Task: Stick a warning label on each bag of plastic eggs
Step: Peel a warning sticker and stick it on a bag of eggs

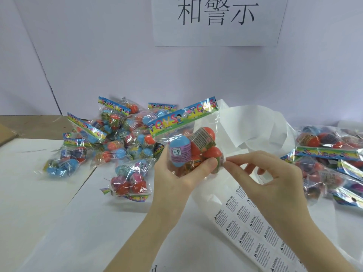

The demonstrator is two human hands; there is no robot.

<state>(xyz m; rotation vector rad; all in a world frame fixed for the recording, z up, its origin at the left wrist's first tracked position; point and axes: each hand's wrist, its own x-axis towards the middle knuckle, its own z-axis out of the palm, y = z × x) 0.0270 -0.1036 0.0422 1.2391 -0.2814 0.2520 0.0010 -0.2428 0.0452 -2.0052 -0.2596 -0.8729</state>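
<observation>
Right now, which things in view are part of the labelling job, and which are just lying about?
Job:
- held bag of eggs, gripped by left hand
- right hand, pinching at the bag's edge
- warning label sheet
- bag pile left
- bag pile right

Lying about:
- wall sign
- crumpled white backing paper
- cardboard

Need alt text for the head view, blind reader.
The left hand holds up a clear plastic bag of blue and orange eggs while the right hand pinches its edge, above a white sheet of warning labels; more bags lie on both sides.
</observation>
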